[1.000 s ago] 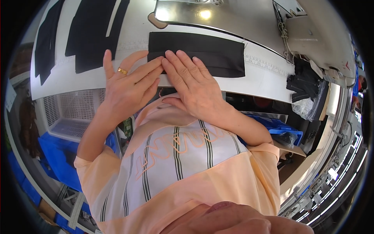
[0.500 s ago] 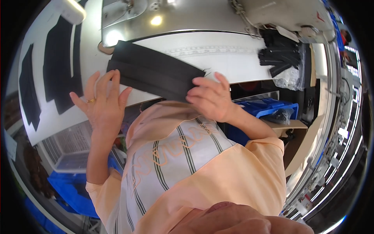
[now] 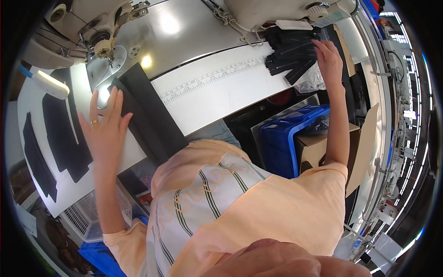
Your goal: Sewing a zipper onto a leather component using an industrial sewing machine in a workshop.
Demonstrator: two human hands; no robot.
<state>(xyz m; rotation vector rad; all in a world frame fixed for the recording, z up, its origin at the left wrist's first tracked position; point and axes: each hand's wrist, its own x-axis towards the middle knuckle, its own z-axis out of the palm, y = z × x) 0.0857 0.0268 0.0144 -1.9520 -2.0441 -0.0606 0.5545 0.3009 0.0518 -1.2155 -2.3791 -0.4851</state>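
A folded black fabric piece (image 3: 150, 113) lies across the front of the table, slanting from the sewing machine's plate down to my shirt. My left hand (image 3: 105, 127) rests flat by its left edge, fingers spread, fingertips touching the cloth. Off to the right, my right hand (image 3: 328, 62) is at a pile of black zippers (image 3: 288, 51). Its fingertips are pinched together at the end of one strip on the pile's right side; the exact grip is partly hidden.
The sewing machine (image 3: 99, 39) stands at the far left, a lit lamp (image 3: 50, 84) beside it. More black fabric pieces (image 3: 64, 134) lie on the left. A printed ruler (image 3: 203, 83) crosses the white tabletop. Below are a blue bin (image 3: 279, 143), a cardboard box (image 3: 309, 147) and a white basket (image 3: 85, 214).
My right hand has let go of the fabric and moved right to the zipper pile. The fabric has turned to a steeper slant and shifted left. My view has turned too.
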